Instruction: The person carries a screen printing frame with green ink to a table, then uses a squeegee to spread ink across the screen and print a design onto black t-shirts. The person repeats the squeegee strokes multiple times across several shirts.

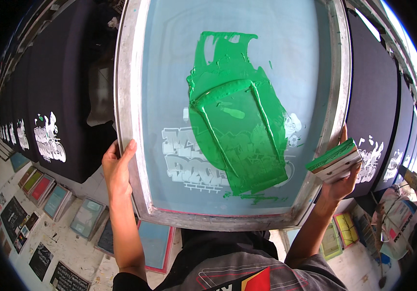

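A large screen printing frame (218,222) with a pale blue mesh is in front of me. Thick green ink (237,136) lies across the middle of the mesh, with a raised ridge and two lines running toward me. It partly covers a pale lettered stencil (181,167). My left hand (118,167) grips the frame's left side, thumb along its edge. In my right hand (340,188) is a wooden squeegee (338,167), its blade coated in green ink. A finger of that hand reaches up against the frame's right side.
Black fabric panels with white prints stand in rows at left (48,97) and right (371,92). More framed screens lean low down: a blue one (87,216) at left and a yellow one (346,230) at right. A cluttered heap (396,220) sits at far right.
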### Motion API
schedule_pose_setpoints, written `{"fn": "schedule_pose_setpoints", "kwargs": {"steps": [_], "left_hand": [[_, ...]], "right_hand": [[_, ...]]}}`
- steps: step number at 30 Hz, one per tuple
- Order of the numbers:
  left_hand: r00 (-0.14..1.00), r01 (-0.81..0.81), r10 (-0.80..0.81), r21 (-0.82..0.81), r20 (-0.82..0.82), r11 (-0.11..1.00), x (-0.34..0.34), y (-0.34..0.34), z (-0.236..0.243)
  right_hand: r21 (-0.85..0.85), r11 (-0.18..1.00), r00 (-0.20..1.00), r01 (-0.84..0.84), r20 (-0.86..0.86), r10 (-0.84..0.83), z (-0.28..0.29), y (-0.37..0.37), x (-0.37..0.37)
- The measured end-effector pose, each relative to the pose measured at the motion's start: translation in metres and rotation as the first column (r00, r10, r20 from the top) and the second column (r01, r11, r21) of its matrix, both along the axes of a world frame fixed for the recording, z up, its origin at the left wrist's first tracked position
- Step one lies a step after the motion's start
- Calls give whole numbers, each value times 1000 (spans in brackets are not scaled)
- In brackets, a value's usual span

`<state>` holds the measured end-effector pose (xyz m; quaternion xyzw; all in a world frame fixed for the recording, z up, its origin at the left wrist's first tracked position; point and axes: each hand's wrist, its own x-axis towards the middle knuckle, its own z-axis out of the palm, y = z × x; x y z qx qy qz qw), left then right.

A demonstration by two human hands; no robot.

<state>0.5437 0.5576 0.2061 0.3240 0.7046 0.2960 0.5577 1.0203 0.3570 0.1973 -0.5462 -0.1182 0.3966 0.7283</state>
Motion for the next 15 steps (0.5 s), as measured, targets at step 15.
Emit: {"fn": "schedule_pose_setpoints", "kwargs": {"steps": [15], "left_hand": [[999,43,-43,38,-6,998,-2,-1,-3]], "right_hand": [[-1,1000,1000,10,2,-10,-4,-3,1]]}}
